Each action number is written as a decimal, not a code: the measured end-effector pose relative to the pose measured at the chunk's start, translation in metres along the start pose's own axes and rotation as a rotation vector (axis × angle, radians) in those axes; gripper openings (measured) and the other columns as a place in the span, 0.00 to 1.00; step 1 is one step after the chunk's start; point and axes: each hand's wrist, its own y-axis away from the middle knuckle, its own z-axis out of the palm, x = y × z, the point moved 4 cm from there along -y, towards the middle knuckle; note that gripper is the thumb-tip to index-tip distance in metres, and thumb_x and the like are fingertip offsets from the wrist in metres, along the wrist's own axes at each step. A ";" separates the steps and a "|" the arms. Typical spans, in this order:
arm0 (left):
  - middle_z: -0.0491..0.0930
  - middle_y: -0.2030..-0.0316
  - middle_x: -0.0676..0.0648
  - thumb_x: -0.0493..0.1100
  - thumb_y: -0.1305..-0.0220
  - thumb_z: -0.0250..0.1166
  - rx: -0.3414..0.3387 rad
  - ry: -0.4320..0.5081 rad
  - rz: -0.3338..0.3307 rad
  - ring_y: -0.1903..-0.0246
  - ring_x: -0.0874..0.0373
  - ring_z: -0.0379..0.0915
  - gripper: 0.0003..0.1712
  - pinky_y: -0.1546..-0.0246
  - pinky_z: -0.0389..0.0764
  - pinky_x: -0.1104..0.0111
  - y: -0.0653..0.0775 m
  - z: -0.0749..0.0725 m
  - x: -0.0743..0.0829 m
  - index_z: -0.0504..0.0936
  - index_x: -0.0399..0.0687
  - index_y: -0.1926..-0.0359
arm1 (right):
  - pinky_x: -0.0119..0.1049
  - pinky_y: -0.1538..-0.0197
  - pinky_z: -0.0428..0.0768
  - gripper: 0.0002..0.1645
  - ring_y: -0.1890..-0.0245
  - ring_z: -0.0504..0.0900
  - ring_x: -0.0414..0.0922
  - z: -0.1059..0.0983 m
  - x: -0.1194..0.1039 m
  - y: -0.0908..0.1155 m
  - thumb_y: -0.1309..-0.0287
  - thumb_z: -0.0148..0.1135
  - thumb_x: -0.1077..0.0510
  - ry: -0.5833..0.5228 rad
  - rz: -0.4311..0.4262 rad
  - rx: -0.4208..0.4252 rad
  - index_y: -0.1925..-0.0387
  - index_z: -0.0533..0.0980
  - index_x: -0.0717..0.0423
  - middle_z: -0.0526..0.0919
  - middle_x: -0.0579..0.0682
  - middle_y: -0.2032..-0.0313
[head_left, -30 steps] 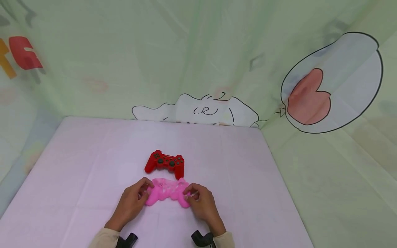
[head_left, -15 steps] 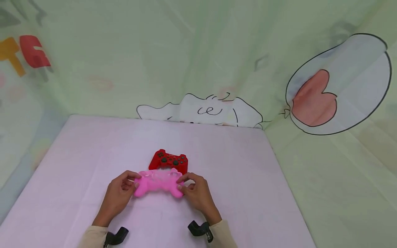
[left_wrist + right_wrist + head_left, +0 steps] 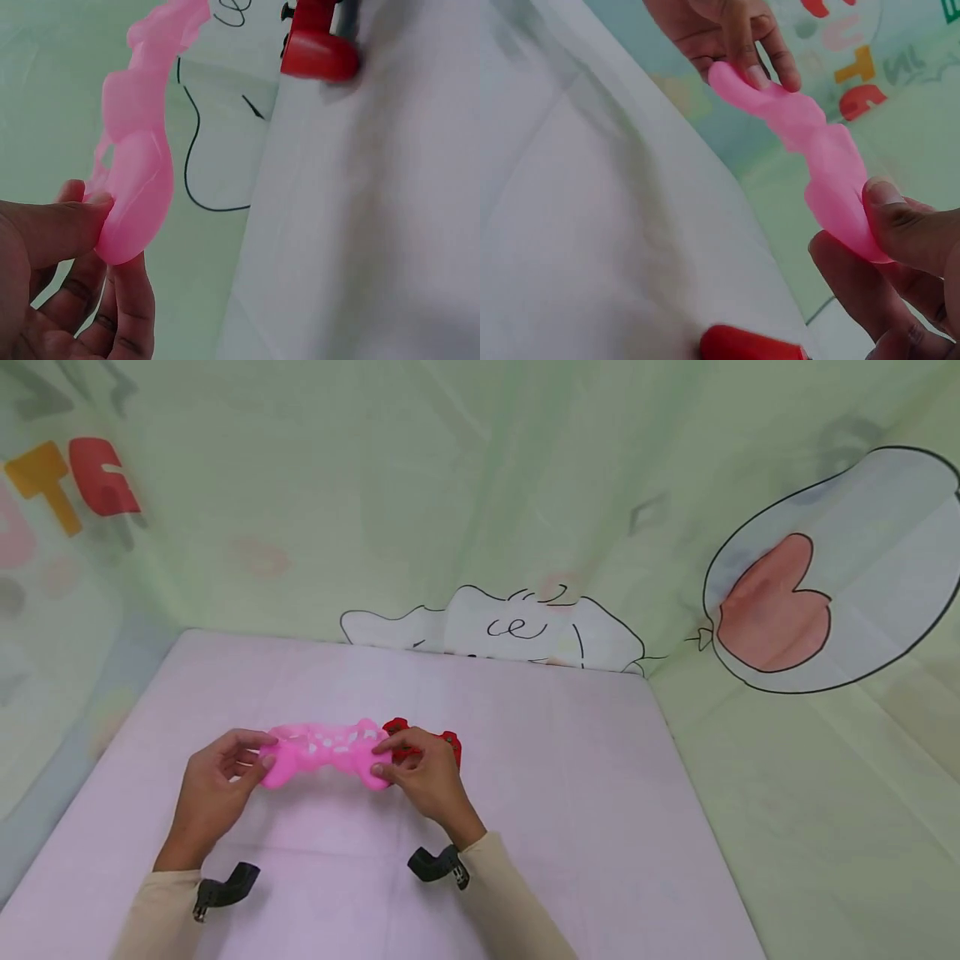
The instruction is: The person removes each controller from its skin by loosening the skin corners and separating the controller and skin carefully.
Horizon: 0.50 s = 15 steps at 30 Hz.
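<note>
A pink silicone game controller cover (image 3: 326, 750), with small cut-outs for buttons across its middle, is held up above the table by both hands. My left hand (image 3: 219, 781) pinches its left grip end between thumb and fingers. The right hand (image 3: 429, 777) pinches the opposite grip end, as the right wrist view also shows. Thin and limp, the cover (image 3: 139, 150) appears edge-on in the left wrist view. Behind the right hand lies a red game controller (image 3: 453, 742) on the table, mostly hidden by that hand and the cover. One red grip (image 3: 322, 56) shows apart from the cover.
A white cloth covers the table (image 3: 562, 793). Pale green curtains (image 3: 300, 510) with printed letters, a balloon (image 3: 840, 560) and a cartoon outline hang around its back and sides. Dark curved camera mounts (image 3: 228, 887) sit at both wrists.
Both hands have lifted the pink cover off the table and carried it left and away from the body, beside the red controller. The red controller stays put; the head view has shifted slightly.
</note>
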 end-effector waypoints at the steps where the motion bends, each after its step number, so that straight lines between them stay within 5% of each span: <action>1: 0.82 0.56 0.70 0.37 0.31 0.72 0.006 -0.006 -0.003 0.61 0.72 0.78 0.13 0.60 0.78 0.84 -0.004 -0.005 -0.003 0.86 0.43 0.47 | 0.29 0.71 0.76 0.15 0.72 0.87 0.63 0.005 -0.002 -0.005 0.44 0.82 0.55 0.006 -0.004 -0.004 0.56 0.88 0.40 0.88 0.40 0.58; 6: 0.80 0.56 0.72 0.40 0.29 0.71 0.009 -0.068 -0.065 0.61 0.75 0.76 0.14 0.62 0.76 0.83 -0.021 -0.028 -0.020 0.86 0.44 0.44 | 0.30 0.72 0.76 0.14 0.73 0.88 0.59 0.031 -0.006 -0.032 0.43 0.81 0.52 0.075 0.019 -0.005 0.56 0.88 0.36 0.86 0.37 0.60; 15: 0.83 0.41 0.38 0.44 0.22 0.63 -0.093 -0.175 -0.208 0.52 0.63 0.74 0.19 0.61 0.76 0.83 -0.047 -0.039 -0.062 0.82 0.44 0.36 | 0.28 0.70 0.77 0.11 0.75 0.90 0.45 0.071 0.011 -0.071 0.42 0.80 0.56 0.134 0.084 -0.030 0.58 0.88 0.43 0.84 0.40 0.62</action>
